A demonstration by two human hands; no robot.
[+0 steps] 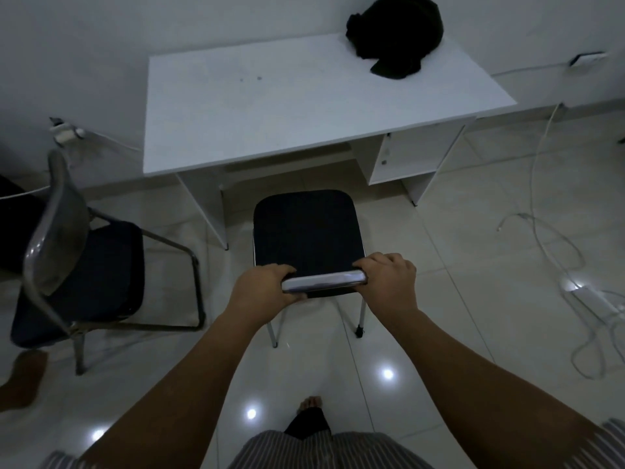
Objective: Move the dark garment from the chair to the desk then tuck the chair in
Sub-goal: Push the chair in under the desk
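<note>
The dark garment (pixel 395 35) lies bunched on the far right corner of the white desk (pixel 270 106). A chair with a dark seat (pixel 306 228) stands on the floor just in front of the desk's knee space, its seat front near the desk edge. My left hand (pixel 262 287) grips the left end of the chair's backrest top (pixel 324 282), and my right hand (pixel 389 277) grips the right end. The chair's seat is bare.
A second dark-seated chair (pixel 77 262) with a metal frame stands to the left, beside the desk leg. White cables (pixel 554 265) and a power strip (pixel 595 299) trail over the tiled floor on the right. My foot (pixel 309 406) shows below.
</note>
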